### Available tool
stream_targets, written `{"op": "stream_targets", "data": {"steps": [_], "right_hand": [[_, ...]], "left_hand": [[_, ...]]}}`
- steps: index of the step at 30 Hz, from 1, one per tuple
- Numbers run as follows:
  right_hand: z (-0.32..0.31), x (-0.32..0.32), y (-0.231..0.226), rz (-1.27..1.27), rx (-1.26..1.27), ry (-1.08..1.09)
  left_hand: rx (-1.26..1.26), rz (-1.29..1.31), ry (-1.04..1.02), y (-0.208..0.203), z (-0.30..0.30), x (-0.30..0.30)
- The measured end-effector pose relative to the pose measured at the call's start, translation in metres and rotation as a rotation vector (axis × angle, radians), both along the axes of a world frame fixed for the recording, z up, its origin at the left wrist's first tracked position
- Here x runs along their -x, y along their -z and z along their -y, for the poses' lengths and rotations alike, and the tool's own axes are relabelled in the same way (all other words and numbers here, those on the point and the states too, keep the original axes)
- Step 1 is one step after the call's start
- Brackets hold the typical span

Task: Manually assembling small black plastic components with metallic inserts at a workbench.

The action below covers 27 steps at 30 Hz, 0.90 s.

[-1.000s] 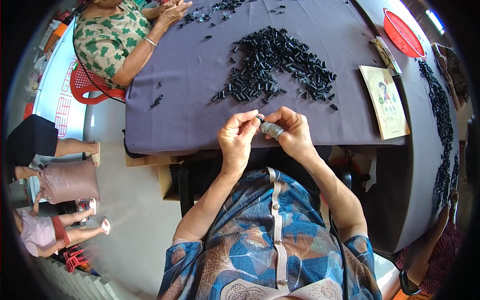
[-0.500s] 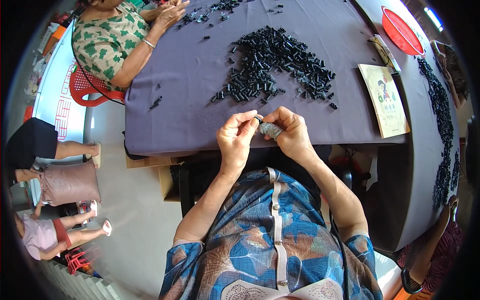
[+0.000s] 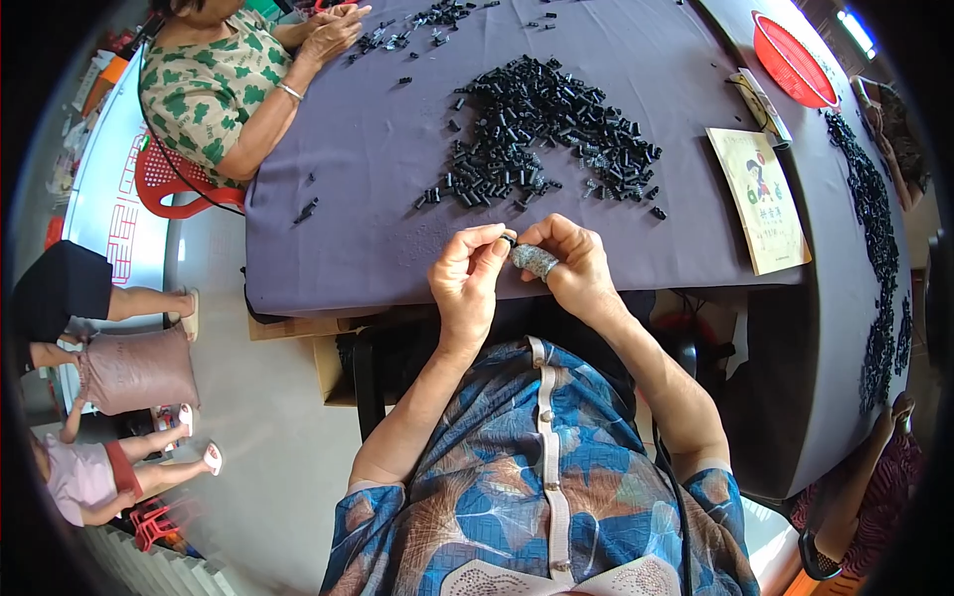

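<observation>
In front of me, at the table's near edge, my left hand [image 3: 467, 283] pinches a small black cylindrical piece [image 3: 509, 237] between thumb and fingertips. Close against it is my right hand [image 3: 581, 268], its fingers curled and closed, the index finger reaching toward the same piece. A short, grey speckled, fabric-like roll [image 3: 535, 260] sticks out from the right fingers; whether it is gripped or worn on a finger I cannot tell. Just beyond both hands lies a large heap of small black tubular pieces [image 3: 537, 129] on the purple-grey tablecloth [image 3: 348, 238].
A yellowish printed booklet [image 3: 760, 204] lies right of the heap, near a red plastic basket [image 3: 793, 62]. More black pieces [image 3: 874, 268] line the right-hand table. A co-worker [image 3: 224, 89] sits at the far left. Other people stand on the left floor.
Both hands stay together at the same spot, with only slight finger movement around the black piece. The whole view has shifted slightly.
</observation>
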State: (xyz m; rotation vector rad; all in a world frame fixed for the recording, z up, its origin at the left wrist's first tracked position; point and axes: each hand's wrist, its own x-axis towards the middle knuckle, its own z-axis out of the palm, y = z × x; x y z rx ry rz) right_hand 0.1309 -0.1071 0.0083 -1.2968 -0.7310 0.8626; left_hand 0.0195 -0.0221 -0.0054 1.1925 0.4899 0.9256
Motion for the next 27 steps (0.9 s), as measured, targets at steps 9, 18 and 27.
{"op": "stream_targets", "data": {"steps": [9, 18, 27], "right_hand": [[-0.002, -0.001, 0.001, -0.05, -0.035, 0.026], [-0.006, 0.006, 0.017, 0.185, -0.115, 0.074], [-0.001, -0.012, 0.0, 0.525, -0.129, -0.128]], "left_hand": [[0.067, -0.02, 0.058, 0.004, -0.005, -0.001], [0.35, 0.117, 0.171, 0.003, -0.02, 0.0], [0.505, 0.087, 0.402, -0.002, -0.02, 0.006]]}}
